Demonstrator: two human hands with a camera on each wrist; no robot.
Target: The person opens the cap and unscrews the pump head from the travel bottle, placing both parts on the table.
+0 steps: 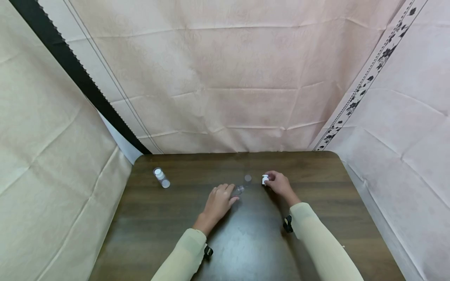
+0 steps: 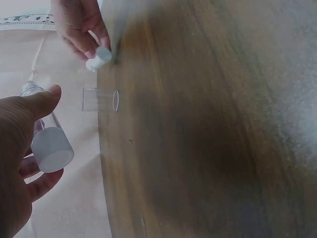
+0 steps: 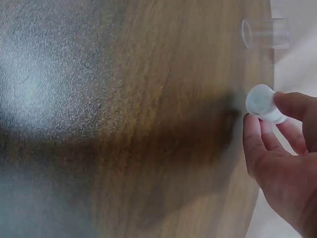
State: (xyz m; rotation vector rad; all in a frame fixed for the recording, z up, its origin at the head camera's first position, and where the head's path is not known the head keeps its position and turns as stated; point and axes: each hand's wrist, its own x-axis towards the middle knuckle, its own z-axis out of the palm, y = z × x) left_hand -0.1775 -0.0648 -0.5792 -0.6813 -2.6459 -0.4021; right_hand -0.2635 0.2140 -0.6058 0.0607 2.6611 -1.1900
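Observation:
My left hand (image 1: pixel 218 200) holds a small clear bottle (image 2: pixel 48 124) with a bare threaded neck and a whitish base, its thumb and fingers curled round the sides. A white pump top (image 3: pixel 262 102) is pinched between the thumb and fingers of my right hand (image 1: pixel 279 183), a short way right of the bottle. Between the two hands, farther back on the table, stands a clear cylindrical cap (image 2: pixel 100 100). The left fingers hide part of the bottle in the head view.
A second small bottle (image 1: pixel 161 178) with a white top is at the back left of the brown wooden table (image 1: pixel 158 234). Pale cloth (image 1: pixel 225 78) hangs behind the table's far edge and at both sides.

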